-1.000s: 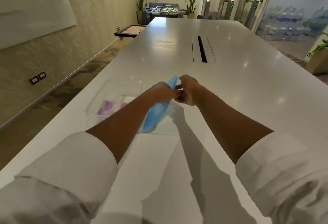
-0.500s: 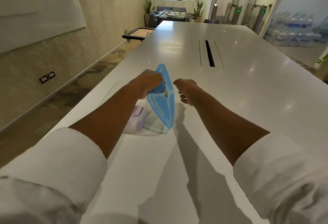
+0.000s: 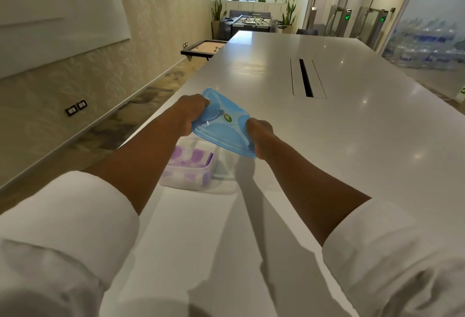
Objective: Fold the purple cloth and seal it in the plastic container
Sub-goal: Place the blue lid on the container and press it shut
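A clear plastic container (image 3: pixel 201 178) stands on the white table (image 3: pixel 327 153) near its left edge. The folded purple cloth (image 3: pixel 191 159) lies inside it, partly hidden by my left forearm. Just above the container I hold the blue lid (image 3: pixel 224 125), tilted and nearly flat, with a green sticker at its middle. My left hand (image 3: pixel 192 113) grips the lid's far left edge. My right hand (image 3: pixel 259 133) grips its near right corner. The lid is not touching the container's rim.
A long cable slot (image 3: pixel 305 77) is set into the table's middle, farther out. The table's left edge drops to the floor beside the container. A low game table (image 3: pixel 203 49) and a foosball table (image 3: pixel 249 21) stand beyond the far end.
The lid was upright in my left hand alone; it has tipped down towards flat over the container, and my right hand has taken hold of its near corner.
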Motion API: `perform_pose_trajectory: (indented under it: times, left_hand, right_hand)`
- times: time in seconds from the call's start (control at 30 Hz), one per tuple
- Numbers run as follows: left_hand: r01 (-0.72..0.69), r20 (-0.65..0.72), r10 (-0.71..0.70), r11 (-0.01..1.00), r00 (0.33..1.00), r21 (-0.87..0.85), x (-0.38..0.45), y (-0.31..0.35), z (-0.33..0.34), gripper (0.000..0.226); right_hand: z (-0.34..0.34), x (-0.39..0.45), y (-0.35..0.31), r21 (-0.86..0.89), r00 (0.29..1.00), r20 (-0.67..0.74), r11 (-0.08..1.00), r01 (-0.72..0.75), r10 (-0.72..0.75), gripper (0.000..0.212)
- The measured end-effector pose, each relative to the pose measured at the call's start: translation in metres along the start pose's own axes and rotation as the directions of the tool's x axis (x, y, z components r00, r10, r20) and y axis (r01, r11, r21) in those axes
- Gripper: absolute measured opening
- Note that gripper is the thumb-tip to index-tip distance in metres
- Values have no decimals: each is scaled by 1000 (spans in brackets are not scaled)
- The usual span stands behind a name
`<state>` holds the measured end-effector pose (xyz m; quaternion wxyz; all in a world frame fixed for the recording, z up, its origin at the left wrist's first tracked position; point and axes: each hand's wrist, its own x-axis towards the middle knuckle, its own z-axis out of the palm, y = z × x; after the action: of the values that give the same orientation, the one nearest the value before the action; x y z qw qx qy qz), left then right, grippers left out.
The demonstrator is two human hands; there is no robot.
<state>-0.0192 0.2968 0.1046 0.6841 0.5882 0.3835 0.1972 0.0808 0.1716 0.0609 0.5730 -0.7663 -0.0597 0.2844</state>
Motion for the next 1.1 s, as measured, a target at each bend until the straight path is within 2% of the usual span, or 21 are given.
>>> perform_pose_trajectory:
  times: [0.1, 0.23, 0.3, 0.4, 0.57, 0.67, 0.9, 1.1]
  left_hand:
    - [-34, -114, 47, 993, 992, 117, 9, -5, -14, 41]
    - [-51, -155, 90, 970, 984, 238, 14, -14, -33, 18]
    - [-41, -186, 103, 950, 977, 311, 14, -17, -40, 26]
    - [-36, -234, 120, 941, 965, 336, 15, -19, -48, 38]
    - [-34, -302, 153, 930, 941, 365, 16, -25, -67, 28]
    - [-91, -295, 214, 921, 931, 380, 16, -33, -79, 23]
    - [-133, -287, 350, 810, 892, 572, 13, -56, -92, 32]
    - [-125, -327, 420, 754, 846, 645, 8, -68, -93, 27]
  right_hand:
    - [10, -2, 0, 107, 998, 14, 992, -61, 60, 14]
    - [26, -4, -2, 206, 998, -8, 977, -63, 66, 39]
    - [34, -7, -4, 217, 998, -29, 975, -50, 58, 44]
    - [46, -10, -6, 172, 998, -58, 985, -24, 35, 47]
    - [60, -13, 0, 79, 998, -57, 996, 37, -32, 42]
    - [68, -16, 7, -5, 993, -58, 995, 104, -104, 39]
    - [83, -29, 21, -78, 988, -100, 991, 109, -117, 41]
    - [86, -31, 27, -122, 984, -105, 984, 132, -145, 43]
